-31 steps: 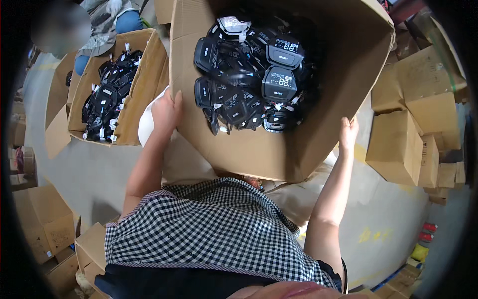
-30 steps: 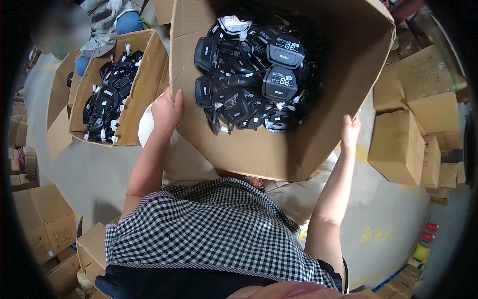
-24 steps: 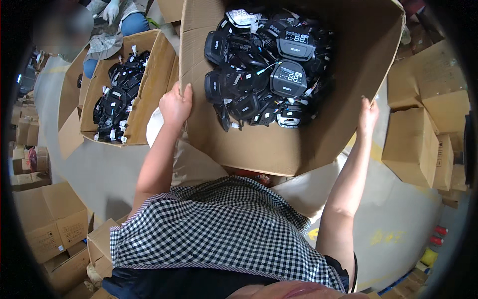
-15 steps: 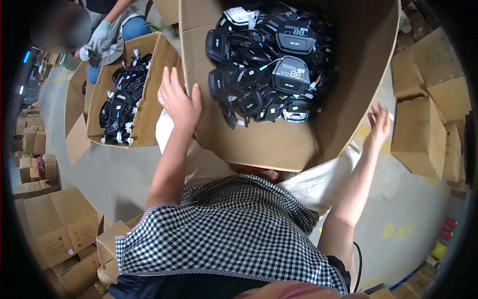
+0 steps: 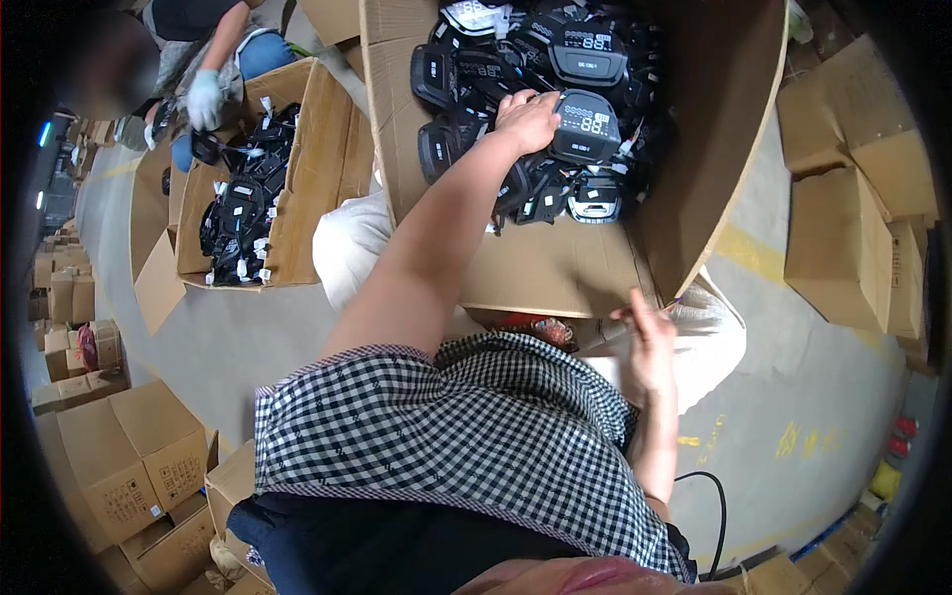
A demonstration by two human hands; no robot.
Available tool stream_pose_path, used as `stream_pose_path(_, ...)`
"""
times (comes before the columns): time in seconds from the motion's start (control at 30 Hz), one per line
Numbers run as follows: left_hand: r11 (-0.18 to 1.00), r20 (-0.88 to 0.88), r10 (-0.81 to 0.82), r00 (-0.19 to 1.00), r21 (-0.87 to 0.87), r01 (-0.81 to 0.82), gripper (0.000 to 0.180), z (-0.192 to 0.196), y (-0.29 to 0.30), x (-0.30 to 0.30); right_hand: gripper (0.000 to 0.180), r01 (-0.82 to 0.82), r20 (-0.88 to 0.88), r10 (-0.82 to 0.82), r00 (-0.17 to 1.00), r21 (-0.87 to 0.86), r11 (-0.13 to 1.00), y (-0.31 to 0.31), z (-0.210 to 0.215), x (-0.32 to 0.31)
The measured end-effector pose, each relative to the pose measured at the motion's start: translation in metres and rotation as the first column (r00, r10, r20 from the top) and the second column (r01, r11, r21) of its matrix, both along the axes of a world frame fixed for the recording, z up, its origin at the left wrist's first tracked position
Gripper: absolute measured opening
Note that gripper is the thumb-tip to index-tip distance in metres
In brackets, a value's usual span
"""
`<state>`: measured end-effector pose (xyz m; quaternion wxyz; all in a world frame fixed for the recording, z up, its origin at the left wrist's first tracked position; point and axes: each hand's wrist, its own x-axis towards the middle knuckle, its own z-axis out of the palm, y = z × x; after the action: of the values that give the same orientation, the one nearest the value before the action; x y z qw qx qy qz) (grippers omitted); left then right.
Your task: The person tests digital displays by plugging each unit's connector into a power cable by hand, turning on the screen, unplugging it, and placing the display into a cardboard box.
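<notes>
Black display units with digit screens fill a large cardboard box [image 5: 555, 273] in front of me. My left hand [image 5: 529, 121] reaches into it, its bent fingers closed at the left edge of one display unit [image 5: 587, 127]. That unit rests on the pile, and part of the fingers is hard to see against the dark units. Another display unit [image 5: 587, 52] sits just beyond. Outside the box's near right corner, my right hand [image 5: 650, 342] is empty, with its fingers apart.
A smaller carton [image 5: 322, 188] on the left holds more black units with white connectors. Beside it, a co-worker's gloved hand [image 5: 205, 99] is over a dark unit. Cardboard boxes [image 5: 838, 248] stand at the right, and more cartons [image 5: 124, 466] at the lower left.
My left hand has moved from outside the box's left wall onto a display unit inside. My right hand has come inward and nearer me. The co-worker's gloved hand has shifted over the smaller carton.
</notes>
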<state>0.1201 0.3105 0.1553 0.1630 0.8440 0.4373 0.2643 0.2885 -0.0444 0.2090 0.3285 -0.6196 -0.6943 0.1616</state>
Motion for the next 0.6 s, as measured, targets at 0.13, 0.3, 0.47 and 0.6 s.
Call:
stream_pose_path(0.13, 1.0, -0.319, -0.003, 0.948, 0.005, 0.005, 0.055, 0.012, -0.027, 0.004, 0.059, 0.079, 0.35, -0.006, 0.937, -0.193, 0.978, -0.021, -0.03, 0.013)
stream_pose_path(0.3, 0.998, -0.397, 0.019, 0.918, 0.064, 0.007, 0.059, 0.005, -0.068, -0.022, 0.06, 0.348, 0.071, -0.34, 0.938, -0.217, 0.912, -0.03, -0.028, 0.027)
stream_pose_path(0.47, 0.989, -0.03, 0.133, 0.991, -0.064, -0.135, 0.021, -0.049, -0.082, -0.056, 0.058, 0.382, -0.516, -0.453, 0.727, -0.244, 0.891, -0.018, 0.001, 0.023)
stream_pose_path(0.6, 0.694, 0.604, 0.458, 0.652, -0.702, 0.163, 0.012, -0.042, -0.094, -0.058, 0.053, 0.385, -0.901, -0.275, 0.337, -0.134, 0.913, -0.019, 0.023, 0.05)
